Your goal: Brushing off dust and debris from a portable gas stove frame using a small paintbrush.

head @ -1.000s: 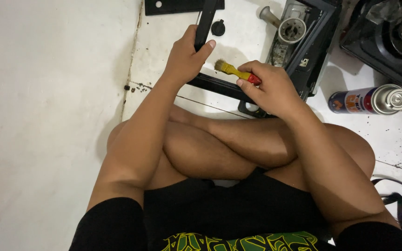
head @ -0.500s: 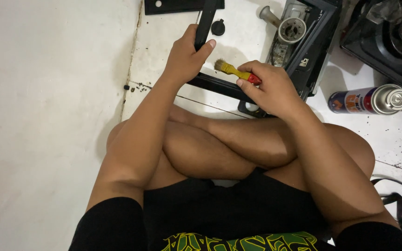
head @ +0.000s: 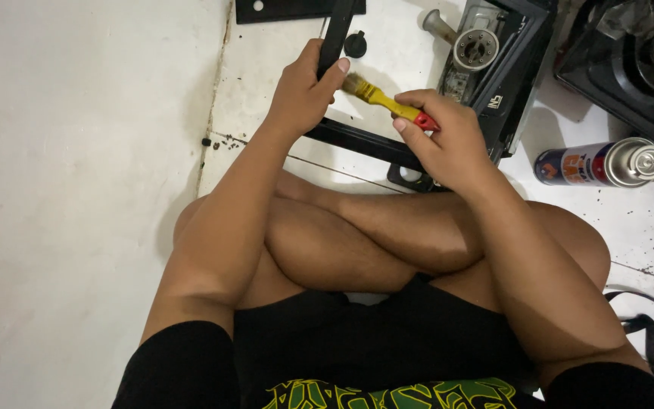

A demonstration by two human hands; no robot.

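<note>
I sit cross-legged on a white tiled floor. My left hand grips the upright bar of a black metal frame that lies on the tiles in front of my knees. My right hand holds a small paintbrush with a yellow and red handle. Its bristles point left, close to my left thumb and the frame bar. A small black knob lies just beyond the frame.
A dismantled black portable gas stove body lies at the top right, a second black stove further right. A gas canister lies on its side right of my right hand. A black cable curls at the lower right.
The brush and my right hand have shifted very slightly; my left hand keeps its grip on the frame bar.
</note>
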